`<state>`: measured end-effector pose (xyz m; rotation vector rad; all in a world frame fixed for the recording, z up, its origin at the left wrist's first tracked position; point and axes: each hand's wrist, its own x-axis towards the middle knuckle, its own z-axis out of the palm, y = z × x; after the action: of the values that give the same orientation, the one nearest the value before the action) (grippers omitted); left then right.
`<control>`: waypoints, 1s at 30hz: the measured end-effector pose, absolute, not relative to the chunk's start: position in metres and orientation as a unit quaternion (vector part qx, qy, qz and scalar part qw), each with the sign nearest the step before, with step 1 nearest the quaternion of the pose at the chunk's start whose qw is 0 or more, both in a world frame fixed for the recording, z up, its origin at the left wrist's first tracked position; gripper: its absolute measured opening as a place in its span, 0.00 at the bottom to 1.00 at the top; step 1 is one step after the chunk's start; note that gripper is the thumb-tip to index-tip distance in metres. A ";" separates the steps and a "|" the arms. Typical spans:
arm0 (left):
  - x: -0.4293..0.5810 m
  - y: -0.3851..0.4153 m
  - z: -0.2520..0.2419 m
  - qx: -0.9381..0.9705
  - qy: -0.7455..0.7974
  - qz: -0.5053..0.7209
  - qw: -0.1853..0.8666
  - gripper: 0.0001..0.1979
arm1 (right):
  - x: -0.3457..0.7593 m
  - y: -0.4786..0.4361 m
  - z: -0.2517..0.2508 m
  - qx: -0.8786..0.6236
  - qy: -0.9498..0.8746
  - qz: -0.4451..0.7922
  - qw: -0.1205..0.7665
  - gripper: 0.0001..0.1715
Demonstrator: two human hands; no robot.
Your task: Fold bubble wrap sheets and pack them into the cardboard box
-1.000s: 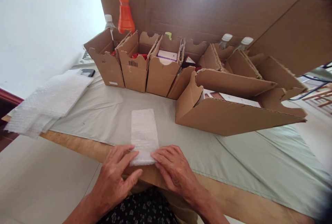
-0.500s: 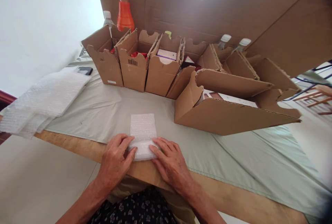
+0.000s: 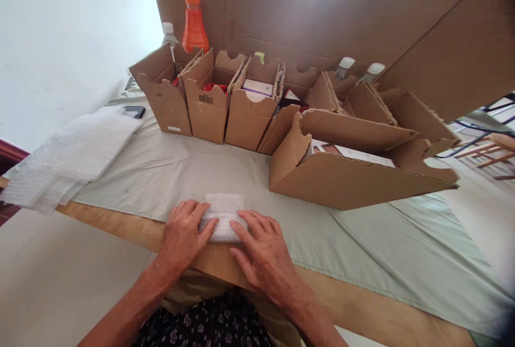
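At the far left we see a stack of bubble wrap (image 3: 68,154) on the counter (image 3: 132,231). Near the counter's near edge, our left hand (image 3: 183,234) and right hand (image 3: 261,253) press flat, fingers spread, on a folded bubble-wrap bundle (image 3: 223,213) between them. Cardboard boxes (image 3: 249,105) stand beyond.

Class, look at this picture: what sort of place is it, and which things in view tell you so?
Probably a home packing table: cut cardboard boxes holding small goods, a stack of bubble wrap, and a small bubble-wrap bundle under both hands.
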<state>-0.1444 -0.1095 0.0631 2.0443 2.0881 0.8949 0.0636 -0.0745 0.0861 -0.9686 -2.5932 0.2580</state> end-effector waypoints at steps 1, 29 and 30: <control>-0.146 -0.110 0.064 0.656 0.688 0.307 0.054 0.13 | 0.062 -0.072 0.086 -0.331 -0.924 0.095 0.169 0.24; -0.092 -0.139 0.079 0.372 0.514 0.452 0.627 0.25 | 0.120 -0.101 0.090 -0.414 -0.638 0.571 0.309 0.27; -0.090 -0.134 0.081 0.385 0.506 0.443 0.632 0.25 | 0.126 -0.100 0.093 -0.426 -0.643 0.552 0.318 0.24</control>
<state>-0.0903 -0.1340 0.0813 0.8818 1.1569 1.0125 0.1255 -0.1003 0.0926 -1.1214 -1.6917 1.4518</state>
